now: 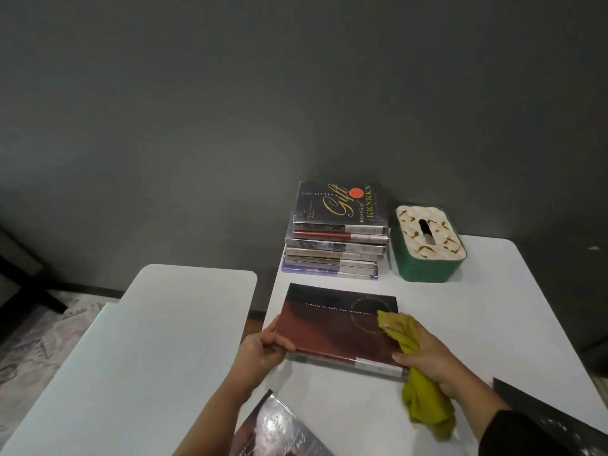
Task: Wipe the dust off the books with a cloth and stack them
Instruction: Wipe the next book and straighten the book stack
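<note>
Lying flat near the table's (493,307) front edge, a dark red book (332,324) is pinched at its left corner by the left hand (263,350). The right hand's (431,360) fingers curl around a yellow cloth (404,337) on its cover. A book stack (335,238) sits at the far edge beside a green tissue box (427,248).

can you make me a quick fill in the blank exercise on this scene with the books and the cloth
1. The right hand grips a crumpled cloth coloured ____.
2. The left hand holds the dark red hardcover book at its ____ edge.
3. The green tissue box stands to the ____ of the stack of books.
4. The stack rests on the ____ table.

Missing words: yellow; left; right; white
</note>
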The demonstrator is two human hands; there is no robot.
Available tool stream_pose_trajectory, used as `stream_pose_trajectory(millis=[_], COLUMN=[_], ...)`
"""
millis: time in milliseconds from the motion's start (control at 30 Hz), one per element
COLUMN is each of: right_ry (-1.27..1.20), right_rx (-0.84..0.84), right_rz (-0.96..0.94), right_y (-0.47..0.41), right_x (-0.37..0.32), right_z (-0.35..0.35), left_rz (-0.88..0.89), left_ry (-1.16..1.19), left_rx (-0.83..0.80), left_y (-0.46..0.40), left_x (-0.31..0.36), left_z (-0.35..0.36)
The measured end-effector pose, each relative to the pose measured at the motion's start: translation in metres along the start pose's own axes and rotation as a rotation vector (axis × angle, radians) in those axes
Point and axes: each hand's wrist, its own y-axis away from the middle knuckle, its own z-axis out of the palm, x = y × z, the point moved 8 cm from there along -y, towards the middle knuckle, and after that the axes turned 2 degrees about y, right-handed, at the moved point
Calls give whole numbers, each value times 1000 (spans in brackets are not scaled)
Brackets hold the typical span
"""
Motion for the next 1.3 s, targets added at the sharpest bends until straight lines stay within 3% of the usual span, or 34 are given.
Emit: stream_pose_trajectory(millis=[200,400,500,667,800,933,1133,1300], right_ry=[251,394,352,319,438,301,156,317], right_rx=[129,240,269,303,234,137,62,106], right_rz=[-44,-91,-96,-87,-132,-77,28,45], right_y=[-9,-16,-22,-46,-71,-104,-142,-157], right_x=[-11,-28,-37,-57,-71,-77,-79,-87], right_z=[-8,-20,-37,-57,-43,-32,-24,-26], left_rz=[-74,-164,-148,-147,-221,-295,-394,-409], left_ry=[106,34,-133,-127,-43,-115,12,167], left_rx=[74,218,325,439,464,468,491,358], left_y=[-3,-5,-16,-58,-105,-147,-176,-194], left_x=[-20,-36,-25,7,24,27,25,17], left_z=[-1,-21,-31,-30,-24,-23,-16,-14])
